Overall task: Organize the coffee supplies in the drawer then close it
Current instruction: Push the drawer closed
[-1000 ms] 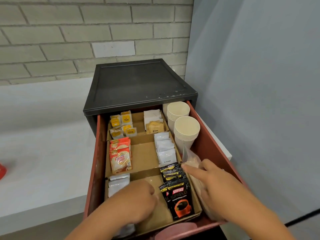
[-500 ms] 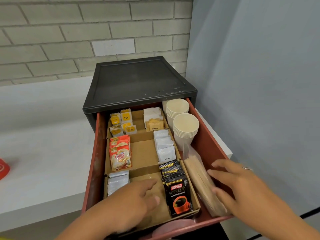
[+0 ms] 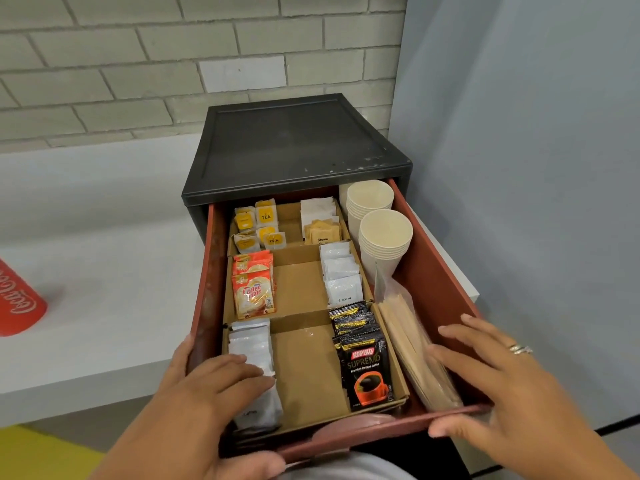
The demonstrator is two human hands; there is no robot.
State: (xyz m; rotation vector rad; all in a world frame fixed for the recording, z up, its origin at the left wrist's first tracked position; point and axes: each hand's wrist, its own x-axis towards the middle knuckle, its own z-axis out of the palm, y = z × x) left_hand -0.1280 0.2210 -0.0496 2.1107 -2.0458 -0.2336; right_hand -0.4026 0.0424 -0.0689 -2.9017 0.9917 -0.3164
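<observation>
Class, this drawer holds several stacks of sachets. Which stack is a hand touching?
The white sachets in the front-left compartment: the left hand rests its fingers on them; the other stacks lie untouched.

The drawer [image 3: 433, 271] is dull brick red, its cabinet [image 3: 294, 143] black and its dividers [image 3: 301, 285] plain brown cardboard. In the drawer's back left corner the tea bags [image 3: 258, 223] are yellow and white. Along its left edge the creamer packets [image 3: 252, 289] are orange-red and cream. Near the front edge the coffee sachets [image 3: 367, 368] are black with a red label and an orange cup. The paper cups [image 3: 384, 233] in the back right corner are cream. On the white worktop [image 3: 104, 289], the can [image 3: 17, 299] is red with white script.
</observation>
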